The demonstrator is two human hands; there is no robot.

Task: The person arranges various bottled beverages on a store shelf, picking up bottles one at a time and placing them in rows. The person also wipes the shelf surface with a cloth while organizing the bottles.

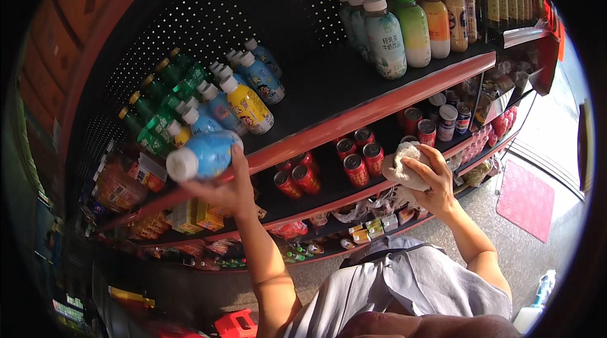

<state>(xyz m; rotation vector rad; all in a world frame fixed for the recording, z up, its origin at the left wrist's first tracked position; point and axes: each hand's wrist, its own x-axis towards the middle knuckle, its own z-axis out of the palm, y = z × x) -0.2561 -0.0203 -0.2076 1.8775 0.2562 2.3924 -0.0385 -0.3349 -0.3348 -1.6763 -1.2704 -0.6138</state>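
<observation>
A blue plastic drink bottle (213,150) with a white cap lies tilted in my left hand (232,186), just over the red front edge of the top shelf. Its cap points left and the hand is somewhat blurred. Behind it stand blue and yellow bottles of the same shape, among them a yellow bottle (249,108). My right hand (434,179) grips a bunched pale cloth (406,165), held out in front of the second shelf's red cans (372,155). The cloth hides part of the cans behind it.
Green bottles (154,110) stand at the shelf's left. Milk-tea bottles (385,39) fill its right part, near the red shelf lip (379,101). Lower shelves hold boxes (189,214) and packets. A pink mat (525,200) and a red plastic object (236,323) are on the floor.
</observation>
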